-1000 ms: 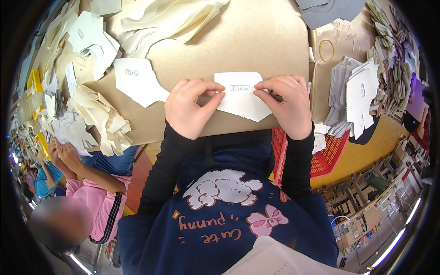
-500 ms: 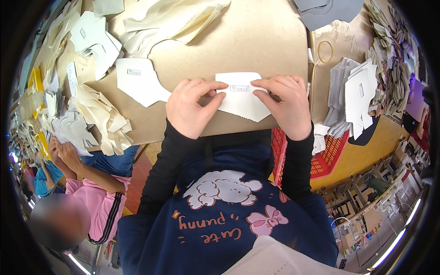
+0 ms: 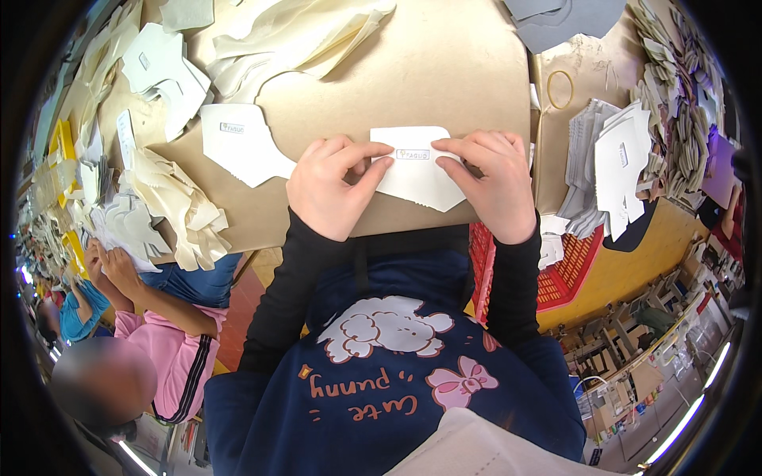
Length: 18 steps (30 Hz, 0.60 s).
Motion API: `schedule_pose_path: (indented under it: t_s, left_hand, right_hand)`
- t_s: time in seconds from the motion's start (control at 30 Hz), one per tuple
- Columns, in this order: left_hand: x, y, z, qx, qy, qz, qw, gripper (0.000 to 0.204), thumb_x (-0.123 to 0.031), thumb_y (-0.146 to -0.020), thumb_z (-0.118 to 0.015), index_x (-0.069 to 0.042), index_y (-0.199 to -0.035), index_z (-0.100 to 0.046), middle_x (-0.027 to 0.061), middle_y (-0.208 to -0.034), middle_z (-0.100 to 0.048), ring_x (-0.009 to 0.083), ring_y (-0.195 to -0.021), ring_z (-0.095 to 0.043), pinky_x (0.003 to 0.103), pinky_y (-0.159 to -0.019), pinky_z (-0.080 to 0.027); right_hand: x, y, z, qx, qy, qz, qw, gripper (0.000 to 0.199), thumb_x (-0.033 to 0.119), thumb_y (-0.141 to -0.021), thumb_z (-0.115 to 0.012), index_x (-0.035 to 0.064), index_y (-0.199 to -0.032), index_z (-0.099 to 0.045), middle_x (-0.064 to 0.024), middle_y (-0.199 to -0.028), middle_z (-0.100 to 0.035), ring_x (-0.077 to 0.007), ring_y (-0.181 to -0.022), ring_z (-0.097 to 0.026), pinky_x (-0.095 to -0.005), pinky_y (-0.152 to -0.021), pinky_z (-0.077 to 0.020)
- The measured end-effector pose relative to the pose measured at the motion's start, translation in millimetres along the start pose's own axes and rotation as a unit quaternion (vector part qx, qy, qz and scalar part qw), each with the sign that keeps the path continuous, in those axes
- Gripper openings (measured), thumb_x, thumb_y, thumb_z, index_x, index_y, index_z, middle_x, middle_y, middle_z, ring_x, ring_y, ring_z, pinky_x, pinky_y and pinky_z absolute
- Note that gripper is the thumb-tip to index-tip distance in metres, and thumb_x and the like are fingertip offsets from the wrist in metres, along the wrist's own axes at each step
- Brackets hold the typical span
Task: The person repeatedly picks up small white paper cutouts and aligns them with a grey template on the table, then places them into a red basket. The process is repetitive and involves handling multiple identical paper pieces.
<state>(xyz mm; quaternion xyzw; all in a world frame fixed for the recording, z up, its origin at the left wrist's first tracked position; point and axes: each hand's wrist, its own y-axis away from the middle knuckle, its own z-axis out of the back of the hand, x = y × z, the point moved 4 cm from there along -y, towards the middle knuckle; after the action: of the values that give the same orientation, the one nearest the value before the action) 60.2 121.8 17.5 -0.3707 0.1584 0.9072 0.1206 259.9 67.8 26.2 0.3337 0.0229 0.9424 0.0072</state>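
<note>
A white cut piece of flat material lies near the front edge of the table, with a small printed rectangular label on it. My left hand grips the piece beside the label's left end, thumb and index finger close together. On the other side, my right hand has its thumb and forefinger at the label's right end. The remaining fingers of both hands are curled. Just left of my left hand rests a second white piece, flat and bearing a similar label.
Stacks of white pieces and cream pieces fill the left side. Cream sheeting lies at the back. To the right are a grey-white stack, a rubber band and a red basket below. A co-worker in pink sits at left.
Almost nothing differs. The labelled piece and both my hands appear shifted very slightly left, along with the table; the grip looks the same.
</note>
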Motion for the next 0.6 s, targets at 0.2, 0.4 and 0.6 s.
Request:
schedule_pose_path:
  t_s: [0.2, 0.4, 0.6]
  left_hand:
    - [-5.1, 0.4, -2.2, -0.031, -0.045, -0.016, 0.998, 0.008, -0.02, -0.079, -0.08, -0.021, -0.087, -0.078, -0.0028, -0.07, -0.054, 0.0182, -0.072, -0.055, 0.033, -0.061, -0.044]
    - [-5.8, 1.5, -7.8, -0.049, -0.044, -0.032, 0.997, 0.014, -0.022, -0.077, -0.081, -0.019, -0.088, -0.075, -0.0018, -0.082, -0.056, 0.021, -0.084, -0.052, 0.035, -0.076, -0.042]
    - [-3.7, 0.0, -12.2, -0.047, -0.011, -0.007, 0.999, 0.015, -0.025, -0.077, -0.082, -0.018, -0.087, -0.075, -0.0024, -0.083, -0.054, 0.0199, -0.085, -0.051, 0.035, -0.08, -0.038]
  right_hand:
    - [3.3, 1.4, -2.9, -0.022, 0.004, 0.005, 1.0, 0.02, 0.01, -0.08, -0.078, 0.0126, -0.1, -0.077, -0.0021, -0.084, -0.06, -0.0197, -0.084, -0.058, -0.0335, -0.084, -0.0385]
    - [4.8, -1.5, 1.3, -0.056, 0.0, -0.01, 0.998, 0.023, 0.009, -0.074, -0.081, 0.0161, -0.096, -0.077, -0.006, -0.094, -0.049, -0.024, -0.087, -0.053, -0.0363, -0.078, -0.041]
    - [6.5, -4.5, 1.0, -0.05, 0.019, 0.025, 0.998, 0.026, 0.006, -0.071, -0.081, 0.0168, -0.094, -0.079, -0.0045, -0.093, -0.048, -0.0213, -0.082, -0.05, -0.0335, -0.072, -0.04]
